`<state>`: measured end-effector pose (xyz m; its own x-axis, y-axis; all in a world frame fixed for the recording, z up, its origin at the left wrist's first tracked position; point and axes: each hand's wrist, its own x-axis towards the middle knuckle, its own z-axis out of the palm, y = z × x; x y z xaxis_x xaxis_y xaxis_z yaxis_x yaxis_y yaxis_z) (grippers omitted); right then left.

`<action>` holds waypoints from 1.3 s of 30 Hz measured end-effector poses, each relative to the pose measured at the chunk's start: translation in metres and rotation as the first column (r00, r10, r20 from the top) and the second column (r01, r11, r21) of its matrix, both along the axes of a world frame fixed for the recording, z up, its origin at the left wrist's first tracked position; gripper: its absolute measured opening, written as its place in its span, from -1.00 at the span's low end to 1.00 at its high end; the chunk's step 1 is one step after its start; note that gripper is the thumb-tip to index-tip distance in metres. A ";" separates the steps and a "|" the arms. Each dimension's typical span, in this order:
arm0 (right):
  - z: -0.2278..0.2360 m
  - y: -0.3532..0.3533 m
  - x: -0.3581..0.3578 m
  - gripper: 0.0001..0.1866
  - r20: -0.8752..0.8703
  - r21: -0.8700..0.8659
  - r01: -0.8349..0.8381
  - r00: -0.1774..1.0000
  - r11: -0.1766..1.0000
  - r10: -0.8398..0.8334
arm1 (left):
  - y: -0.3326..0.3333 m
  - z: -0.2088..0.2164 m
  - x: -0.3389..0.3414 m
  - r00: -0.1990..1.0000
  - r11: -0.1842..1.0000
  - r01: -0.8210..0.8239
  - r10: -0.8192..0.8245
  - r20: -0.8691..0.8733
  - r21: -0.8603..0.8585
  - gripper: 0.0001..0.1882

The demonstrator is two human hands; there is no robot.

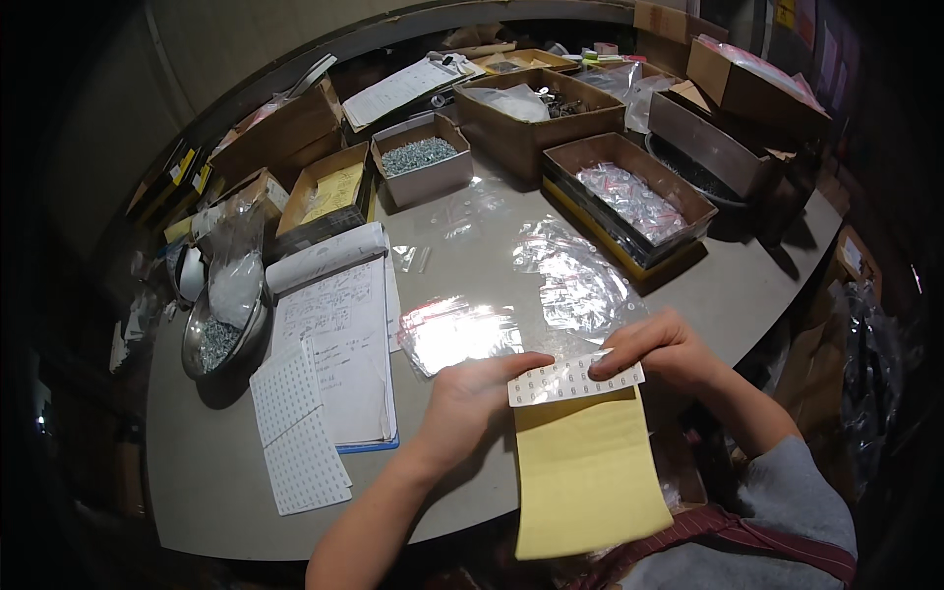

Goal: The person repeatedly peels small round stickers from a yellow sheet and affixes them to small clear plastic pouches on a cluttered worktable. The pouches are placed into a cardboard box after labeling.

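Observation:
Between my hands, over the table's near edge, is a white label sheet (pixel 551 386) printed with rows of small marks. Its yellow backing paper (pixel 590 472) hangs down below it toward my lap. My left hand (pixel 472 398) pinches the sheet's left end, thumb along its upper edge. My right hand (pixel 654 352) grips the right part, thumb pressed on its printed face. Just beyond my hands lie clear zip bags, one pile (pixel 462 334) by my left hand and another spread (pixel 580 290) farther back. More label sheets (pixel 295 433) rest partly on an open notebook (pixel 344 364) at left.
A metal bowl (pixel 202 339) of small hardware with a plastic bag stands at the left edge. Along the back are a box of screws (pixel 418 157), a large cardboard box (pixel 541 123) and a clipboard (pixel 408 88). A box of filled bags (pixel 634 202) sits at right.

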<state>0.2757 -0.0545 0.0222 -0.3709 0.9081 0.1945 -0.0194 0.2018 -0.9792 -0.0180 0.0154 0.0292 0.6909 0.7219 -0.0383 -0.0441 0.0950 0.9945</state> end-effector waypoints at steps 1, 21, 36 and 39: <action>0.001 -0.003 0.000 -0.45 0.067 0.039 0.032 0.997 0.999 -0.035 | -0.002 0.006 0.001 1.000 0.991 -0.003 0.004 0.010 -0.132 -0.63; 0.004 0.006 -0.041 -0.57 0.383 0.119 0.026 0.921 0.992 -0.070 | -0.016 -0.006 0.005 0.964 0.844 -0.086 0.205 -0.170 0.529 -0.77; 0.007 0.015 -0.044 -0.69 0.527 0.336 0.006 0.828 0.942 -0.193 | -0.014 -0.013 0.005 0.953 0.736 -0.014 0.215 -0.214 0.677 -0.71; 0.004 0.016 -0.048 -0.67 0.577 0.498 -0.047 0.764 0.866 -0.290 | -0.014 -0.011 0.004 0.939 0.758 0.009 0.218 -0.266 0.652 -0.68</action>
<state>0.2282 -0.0390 0.0262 -0.4513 0.8147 0.3642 0.6063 0.5794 -0.5447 -0.0143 0.0018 0.0185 0.6417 0.7215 0.2601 0.3014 -0.5491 0.7795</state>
